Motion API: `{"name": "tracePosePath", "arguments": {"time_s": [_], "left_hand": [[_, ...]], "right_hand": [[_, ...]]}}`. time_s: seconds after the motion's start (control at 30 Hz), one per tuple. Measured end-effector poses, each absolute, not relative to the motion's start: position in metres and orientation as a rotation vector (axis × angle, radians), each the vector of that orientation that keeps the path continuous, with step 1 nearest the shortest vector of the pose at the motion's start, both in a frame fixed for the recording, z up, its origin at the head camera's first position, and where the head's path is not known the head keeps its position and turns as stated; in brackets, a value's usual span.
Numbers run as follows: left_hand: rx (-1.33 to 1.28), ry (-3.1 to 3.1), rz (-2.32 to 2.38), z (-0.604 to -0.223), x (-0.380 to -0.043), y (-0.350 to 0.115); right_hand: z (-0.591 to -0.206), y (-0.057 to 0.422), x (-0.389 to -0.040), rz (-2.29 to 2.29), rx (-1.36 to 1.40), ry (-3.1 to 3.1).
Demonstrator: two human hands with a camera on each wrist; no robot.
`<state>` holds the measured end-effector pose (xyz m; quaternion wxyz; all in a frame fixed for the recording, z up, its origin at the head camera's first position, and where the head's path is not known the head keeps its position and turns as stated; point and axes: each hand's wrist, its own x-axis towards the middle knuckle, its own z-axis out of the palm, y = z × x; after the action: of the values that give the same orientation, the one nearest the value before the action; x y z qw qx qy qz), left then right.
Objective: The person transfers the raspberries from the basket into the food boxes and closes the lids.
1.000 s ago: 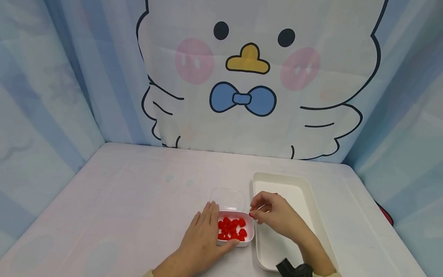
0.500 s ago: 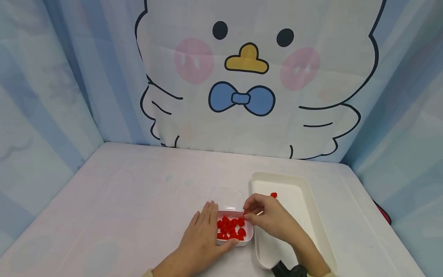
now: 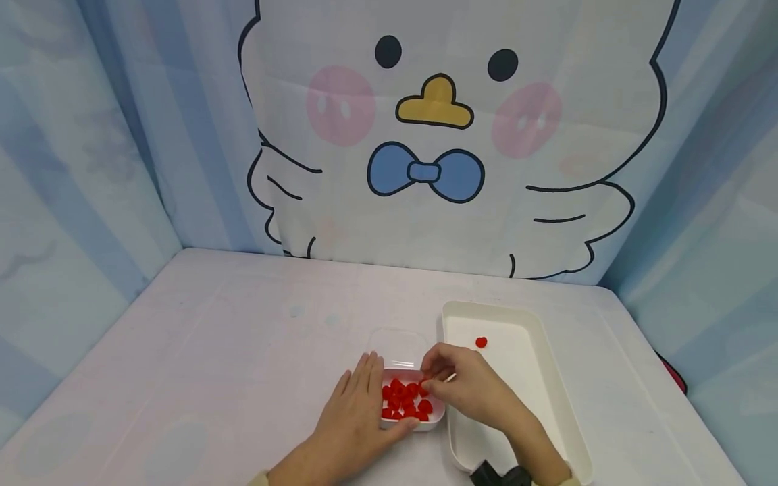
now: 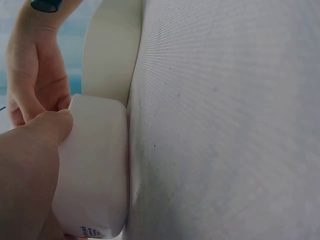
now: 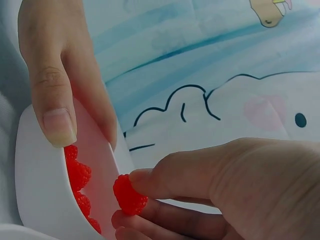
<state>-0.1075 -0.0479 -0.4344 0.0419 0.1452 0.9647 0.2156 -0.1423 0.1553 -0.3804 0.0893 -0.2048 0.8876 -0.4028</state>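
Note:
A small white box [image 5: 40, 175] with several red raspberries [image 3: 407, 399] inside stands near the front of the table. My left hand [image 3: 358, 413] lies along its left side with straight fingers. The left thumb [image 4: 56, 125] touches the near rim. Over the box's right part, my right hand [image 3: 471, 383] pinches one raspberry [image 5: 130, 194] between thumb and fingers. In the head view that berry is mostly hidden by the fingers. A clear lid [image 3: 398, 345] spreads out behind the box.
A long white tray [image 3: 529, 334] sits just right of the box, under my right forearm. One red raspberry [image 3: 481, 342] lies in its far part. Printed curtains [image 3: 425, 229] bound the table at the back and both sides.
My right hand has moved left from the tray's edge to over the box, carrying the raspberry. The berry in the tray has come into fuller view. The left hand stays put.

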Motion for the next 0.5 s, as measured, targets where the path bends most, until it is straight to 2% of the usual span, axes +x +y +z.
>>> {"name": "tracePosePath", "arguments": {"time_s": [0.5], "left_hand": [[0.446, 2.952, 0.665, -0.4328, -0.1073, -0.0481]], "right_hand": [[-0.3751, 0.153, -0.1398, -1.114, -0.592, 2.665]]}}
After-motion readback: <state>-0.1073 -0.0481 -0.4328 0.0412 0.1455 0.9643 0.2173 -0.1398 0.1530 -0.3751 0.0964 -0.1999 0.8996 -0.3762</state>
